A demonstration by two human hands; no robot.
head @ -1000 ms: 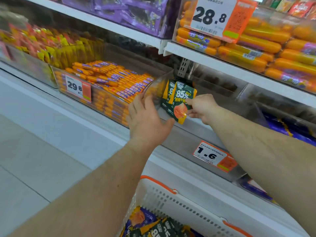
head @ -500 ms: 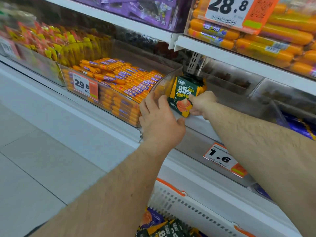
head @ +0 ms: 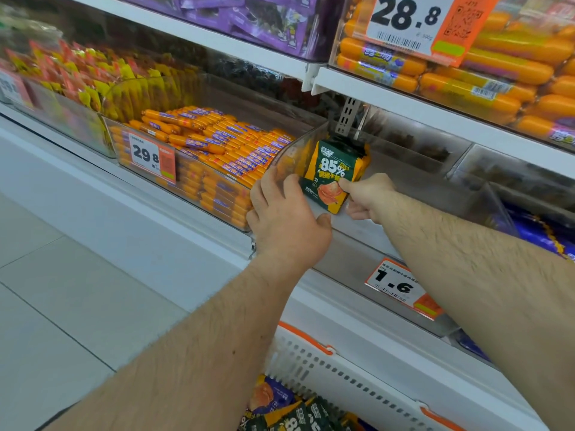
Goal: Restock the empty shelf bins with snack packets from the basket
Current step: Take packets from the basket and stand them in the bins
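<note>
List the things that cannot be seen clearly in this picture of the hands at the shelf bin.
Head view only:
- Left hand: its back hides the fingertips at the clear plastic bin, so contact is unclear.
- Stack of green and orange snack packets: the front packet hides how many stand behind.
- White plastic basket with orange trim: cut off by the bottom edge.
- Orange price label reading 1.6: small print too small to read.

Orange sausage sticks (head: 214,150) behind a 29.8 price tag (head: 151,157); purple packets (head: 249,17) above.
</note>
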